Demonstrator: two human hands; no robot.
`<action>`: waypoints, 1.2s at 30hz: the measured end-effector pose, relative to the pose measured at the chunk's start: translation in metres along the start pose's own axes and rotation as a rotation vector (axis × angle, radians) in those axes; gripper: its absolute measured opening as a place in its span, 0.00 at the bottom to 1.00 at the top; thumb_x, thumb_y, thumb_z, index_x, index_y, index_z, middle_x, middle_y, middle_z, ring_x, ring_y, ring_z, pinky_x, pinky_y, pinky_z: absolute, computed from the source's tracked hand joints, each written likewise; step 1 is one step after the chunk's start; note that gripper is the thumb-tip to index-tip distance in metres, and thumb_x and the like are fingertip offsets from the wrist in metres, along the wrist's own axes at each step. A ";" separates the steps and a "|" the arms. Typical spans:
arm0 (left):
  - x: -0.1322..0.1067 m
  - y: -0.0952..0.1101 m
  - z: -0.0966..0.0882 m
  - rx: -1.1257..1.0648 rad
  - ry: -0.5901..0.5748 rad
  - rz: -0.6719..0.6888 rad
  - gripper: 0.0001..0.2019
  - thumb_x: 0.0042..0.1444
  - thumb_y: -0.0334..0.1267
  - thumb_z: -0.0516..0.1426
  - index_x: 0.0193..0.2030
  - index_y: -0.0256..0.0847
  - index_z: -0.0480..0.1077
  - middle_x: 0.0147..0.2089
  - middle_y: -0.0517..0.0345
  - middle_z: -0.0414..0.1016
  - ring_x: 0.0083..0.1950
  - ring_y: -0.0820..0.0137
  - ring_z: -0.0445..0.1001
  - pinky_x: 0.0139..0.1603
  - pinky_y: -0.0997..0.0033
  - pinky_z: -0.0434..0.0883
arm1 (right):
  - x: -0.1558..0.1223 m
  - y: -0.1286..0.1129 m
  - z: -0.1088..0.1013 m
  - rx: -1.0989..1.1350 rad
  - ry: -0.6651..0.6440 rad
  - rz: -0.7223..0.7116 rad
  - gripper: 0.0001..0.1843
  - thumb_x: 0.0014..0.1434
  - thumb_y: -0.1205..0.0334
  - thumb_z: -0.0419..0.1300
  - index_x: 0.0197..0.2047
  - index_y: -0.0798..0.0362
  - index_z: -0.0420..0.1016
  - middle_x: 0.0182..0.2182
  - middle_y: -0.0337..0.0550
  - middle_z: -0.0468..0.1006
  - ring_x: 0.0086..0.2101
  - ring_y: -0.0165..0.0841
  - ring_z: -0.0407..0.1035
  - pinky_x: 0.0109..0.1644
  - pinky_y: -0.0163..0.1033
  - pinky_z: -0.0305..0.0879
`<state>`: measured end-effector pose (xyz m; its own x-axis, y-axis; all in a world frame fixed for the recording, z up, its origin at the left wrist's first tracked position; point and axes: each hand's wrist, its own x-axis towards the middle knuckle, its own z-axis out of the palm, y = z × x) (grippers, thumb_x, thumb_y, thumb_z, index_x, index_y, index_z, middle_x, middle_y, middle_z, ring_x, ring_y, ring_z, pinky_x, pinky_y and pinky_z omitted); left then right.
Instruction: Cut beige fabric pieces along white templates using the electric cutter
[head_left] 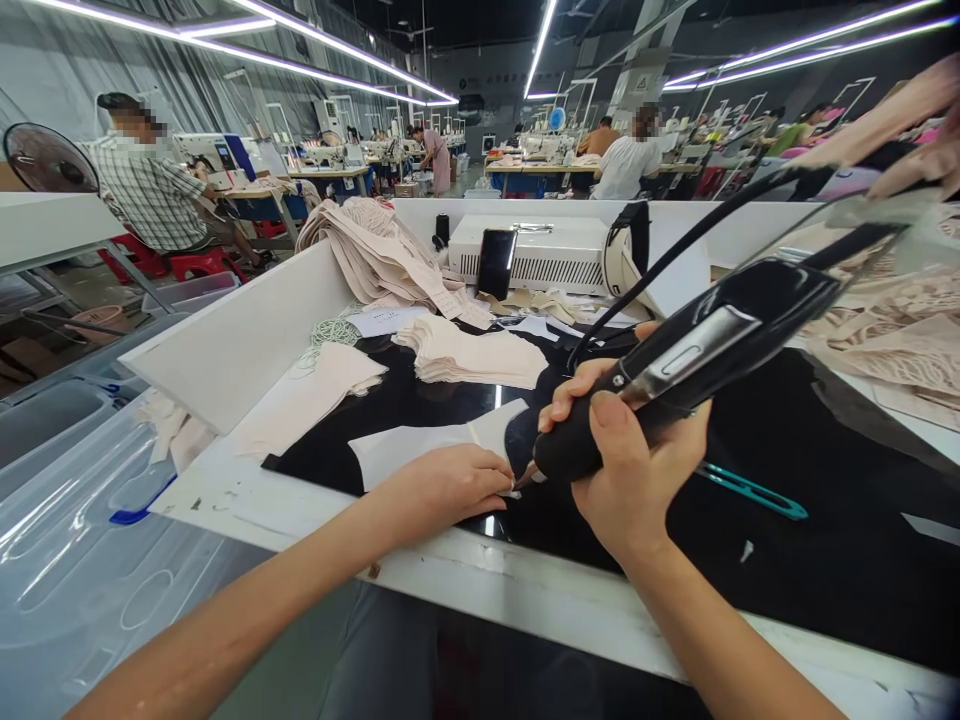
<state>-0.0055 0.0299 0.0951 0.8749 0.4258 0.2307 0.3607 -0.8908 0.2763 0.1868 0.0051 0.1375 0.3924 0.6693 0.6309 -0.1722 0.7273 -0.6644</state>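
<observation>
My right hand (626, 455) is closed round the grip of a black handheld tool (697, 345) with a cable running up to the right; its tip points down to the left at the black work surface (787, 500). My left hand (454, 480) lies on the surface with its fingers pinched together on the edge of a pale fabric piece (420, 445), right beside the tool's tip.
Stacks of pale cut fabric (472, 355) and a heap of beige lace (375, 250) lie behind. A teal tweezer-like tool (750, 490) rests to the right. A white machine (555, 250) with a phone (496, 262) leaning on it stands at the back. Other workers sit at far tables.
</observation>
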 end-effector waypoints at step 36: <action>-0.009 0.020 0.019 0.101 0.180 -0.073 0.10 0.83 0.31 0.56 0.52 0.37 0.80 0.58 0.48 0.87 0.61 0.59 0.86 0.64 0.61 0.84 | -0.004 0.000 -0.006 -0.028 -0.013 -0.004 0.27 0.66 0.50 0.82 0.57 0.41 0.72 0.38 0.32 0.81 0.29 0.32 0.76 0.31 0.38 0.80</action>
<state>-0.0005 0.0054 0.0803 0.7766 0.5031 0.3792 0.4594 -0.8641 0.2056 0.1907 0.0018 0.1325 0.3810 0.6684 0.6388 -0.1453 0.7256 -0.6726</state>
